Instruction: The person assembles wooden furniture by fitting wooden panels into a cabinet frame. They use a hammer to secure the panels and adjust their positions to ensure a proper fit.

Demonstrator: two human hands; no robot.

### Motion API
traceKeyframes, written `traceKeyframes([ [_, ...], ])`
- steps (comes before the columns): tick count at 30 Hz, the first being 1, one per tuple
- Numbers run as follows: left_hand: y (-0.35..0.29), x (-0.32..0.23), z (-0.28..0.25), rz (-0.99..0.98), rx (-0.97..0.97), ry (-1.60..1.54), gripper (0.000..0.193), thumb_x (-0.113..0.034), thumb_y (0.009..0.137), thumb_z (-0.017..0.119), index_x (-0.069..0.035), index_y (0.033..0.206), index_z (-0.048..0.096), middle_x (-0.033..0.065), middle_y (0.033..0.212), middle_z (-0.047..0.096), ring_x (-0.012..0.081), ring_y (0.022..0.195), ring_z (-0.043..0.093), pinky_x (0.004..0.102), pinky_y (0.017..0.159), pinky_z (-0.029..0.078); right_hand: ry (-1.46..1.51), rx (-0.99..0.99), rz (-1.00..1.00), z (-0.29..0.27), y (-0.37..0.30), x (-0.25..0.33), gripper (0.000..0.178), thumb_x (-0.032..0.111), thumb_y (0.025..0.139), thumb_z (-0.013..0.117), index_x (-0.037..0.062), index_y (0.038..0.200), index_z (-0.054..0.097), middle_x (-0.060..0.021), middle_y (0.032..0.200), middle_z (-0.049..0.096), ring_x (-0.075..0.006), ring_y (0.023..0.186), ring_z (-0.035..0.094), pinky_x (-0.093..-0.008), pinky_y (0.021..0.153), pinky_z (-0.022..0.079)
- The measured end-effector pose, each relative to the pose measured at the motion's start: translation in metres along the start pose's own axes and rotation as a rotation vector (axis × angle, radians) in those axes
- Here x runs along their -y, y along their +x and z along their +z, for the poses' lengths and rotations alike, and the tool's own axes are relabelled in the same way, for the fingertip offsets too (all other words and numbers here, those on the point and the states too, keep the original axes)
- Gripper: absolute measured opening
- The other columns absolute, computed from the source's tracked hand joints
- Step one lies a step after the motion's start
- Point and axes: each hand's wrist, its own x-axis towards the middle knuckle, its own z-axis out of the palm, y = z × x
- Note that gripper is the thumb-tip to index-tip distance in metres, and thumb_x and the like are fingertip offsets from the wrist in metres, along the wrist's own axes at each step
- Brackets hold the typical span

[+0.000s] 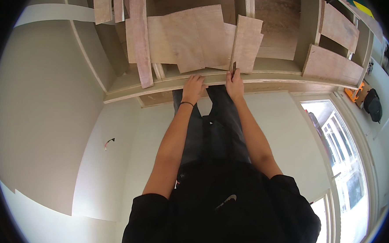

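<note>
Panels (pixel 199 37) crowd frame edge (pixel 271 76) by left grip (pixel 194 88); right grip (pixel 235 85) pinches tool (pixel 234 66).

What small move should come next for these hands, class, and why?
Perhaps brace the left hand on the rail before moving the slim tool: the right hand pinches it at the rail, and the left lies on that rail, close by.

- A compartmented wooden frame (pixel 275 76) stretches from left to right.
- Thin plywood sheets (pixel 199 37) overlap across its middle.
- A narrow plank (pixel 142 45) overlaps their left end.
- Two panels (pixel 332 66) lie toward its right end.
</note>
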Motion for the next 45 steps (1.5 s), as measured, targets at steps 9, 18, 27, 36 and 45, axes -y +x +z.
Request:
traceKeyframes([
  [9, -0.005, 0.0, 0.025, -0.015, -0.139, -0.096, 0.019, -0.013, 0.083, 0.067, -0.01, 0.102, 0.07, 0.0025, 0.104, 0.066, 0.0248, 0.106, 0.059, 0.0399, 0.088, 0.044, 0.045, 0.011, 0.065, -0.007, -0.014, -0.029, 0.029, 0.033, 0.1, 0.05, 0.0049, 0.105, 0.046, -0.0259, 0.093, 0.066, -0.0502, 0.091, 0.062, -0.0575, 0.077, 0.046],
  [18, -0.008, -0.011, 0.026, -0.104, -0.097, -0.097, 0.022, -0.009, 0.082, 0.066, -0.008, 0.104, 0.066, 0.0081, 0.1, 0.062, 0.029, 0.103, 0.058, 0.0424, 0.09, 0.044, 0.1, -0.029, 0.056, -0.02, -0.015, -0.049, 0.028, 0.032, 0.1, 0.05, 0.0047, 0.106, 0.046, -0.026, 0.093, 0.066, -0.0506, 0.091, 0.061, -0.0579, 0.077, 0.045],
  [27, 0.032, -0.009, 0.027, -0.173, 0.129, 0.165, 0.051, -0.022, 0.063, 0.081, -0.009, 0.109, 0.064, 0.0134, 0.113, 0.058, 0.0353, 0.113, 0.051, 0.0432, 0.093, 0.045, 0.134, -0.037, 0.104, -0.036, -0.02, -0.065, 0.026, 0.03, 0.1, 0.049, 0.0051, 0.107, 0.046, -0.0265, 0.093, 0.066, -0.0515, 0.092, 0.061, -0.059, 0.078, 0.043],
  [36, 0.031, -0.013, 0.019, -0.161, 0.14, 0.036, 0.036, -0.014, 0.063, 0.08, -0.006, 0.091, 0.058, 0.0118, 0.098, 0.056, 0.0339, 0.097, 0.051, 0.0431, 0.085, 0.046, 0.215, -0.101, 0.104, -0.041, -0.025, -0.086, 0.027, 0.03, 0.1, 0.049, 0.0045, 0.107, 0.044, -0.0286, 0.095, 0.065, -0.0536, 0.092, 0.059, -0.0602, 0.077, 0.043],
  [45, 0.025, -0.015, 0.017, -0.13, 0.091, 0.037, 0.03, -0.011, 0.066, 0.079, -0.008, 0.087, 0.059, 0.0093, 0.094, 0.055, 0.032, 0.096, 0.053, 0.0423, 0.082, 0.047, 0.201, -0.073, 0.119, -0.047, -0.025, -0.087, 0.027, 0.03, 0.099, 0.05, 0.004, 0.106, 0.044, -0.0292, 0.095, 0.065, -0.0537, 0.093, 0.059, -0.0603, 0.078, 0.043],
])
